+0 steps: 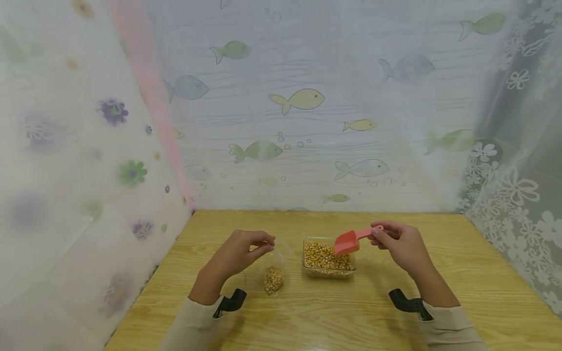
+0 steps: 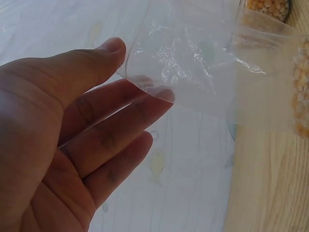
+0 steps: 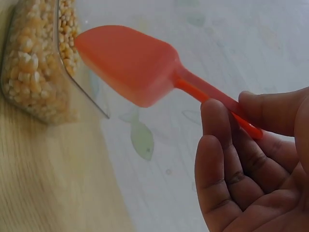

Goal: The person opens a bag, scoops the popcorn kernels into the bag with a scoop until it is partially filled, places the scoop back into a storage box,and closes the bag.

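Between thumb and fingertips, my left hand (image 1: pixel 241 252) pinches the top edge of a clear plastic bag (image 2: pixel 193 63). Corn kernels (image 1: pixel 273 279) fill the bag's lower part, just above or on the table; I cannot tell which. My right hand (image 1: pixel 404 243) holds a coral-red scoop (image 3: pixel 133 63) by the end of its handle, thumb on one side and fingers on the other. The scoop's tip dips over the right part of a clear rectangular container (image 1: pixel 329 274) of yellow corn kernels (image 1: pixel 322 254). What the scoop carries is hidden in the right wrist view.
A wood-grain table (image 1: pixel 333 317) lies under everything. Behind it hangs a pale curtain (image 1: pixel 307 141) printed with fish, with a flowered sheet (image 1: pixel 88 170) at the left and a lacy floral one (image 1: pixel 518 195) at the right. Black wrist mounts (image 1: pixel 406 303) sit at both cuffs.
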A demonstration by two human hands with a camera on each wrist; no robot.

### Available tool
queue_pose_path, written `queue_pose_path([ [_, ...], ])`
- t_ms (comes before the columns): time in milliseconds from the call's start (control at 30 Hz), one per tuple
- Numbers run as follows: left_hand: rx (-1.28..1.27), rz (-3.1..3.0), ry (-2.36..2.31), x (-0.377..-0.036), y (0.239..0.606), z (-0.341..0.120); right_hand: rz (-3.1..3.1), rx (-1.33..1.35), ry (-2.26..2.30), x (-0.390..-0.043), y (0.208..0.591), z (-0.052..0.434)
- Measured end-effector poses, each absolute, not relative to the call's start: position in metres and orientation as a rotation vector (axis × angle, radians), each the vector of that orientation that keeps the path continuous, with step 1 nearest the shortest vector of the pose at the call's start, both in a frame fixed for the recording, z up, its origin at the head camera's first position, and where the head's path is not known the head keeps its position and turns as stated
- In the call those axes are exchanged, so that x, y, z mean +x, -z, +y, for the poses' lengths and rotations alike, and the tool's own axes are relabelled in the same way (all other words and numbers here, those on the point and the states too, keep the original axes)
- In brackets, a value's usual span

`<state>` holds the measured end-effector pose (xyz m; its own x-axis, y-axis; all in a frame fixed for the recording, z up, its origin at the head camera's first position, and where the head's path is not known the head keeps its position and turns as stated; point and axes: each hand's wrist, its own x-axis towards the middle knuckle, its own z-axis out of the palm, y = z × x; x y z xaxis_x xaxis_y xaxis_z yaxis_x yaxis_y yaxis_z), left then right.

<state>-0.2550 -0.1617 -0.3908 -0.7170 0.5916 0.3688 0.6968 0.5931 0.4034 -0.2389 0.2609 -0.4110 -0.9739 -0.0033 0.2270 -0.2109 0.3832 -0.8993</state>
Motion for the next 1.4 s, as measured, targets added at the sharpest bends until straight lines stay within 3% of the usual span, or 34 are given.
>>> queue_pose_path([
  [667, -1.082, -2.621, 0.811, -0.255, 0.391, -0.163, -2.555, 0.222, -1.390, -0.248, 0.428, 0.258],
  [1400, -1.109, -2.589, 0.801, -0.255, 0.390, -0.164, -2.478, 0.101, -1.851, -0.257, 0.448, 0.252],
])
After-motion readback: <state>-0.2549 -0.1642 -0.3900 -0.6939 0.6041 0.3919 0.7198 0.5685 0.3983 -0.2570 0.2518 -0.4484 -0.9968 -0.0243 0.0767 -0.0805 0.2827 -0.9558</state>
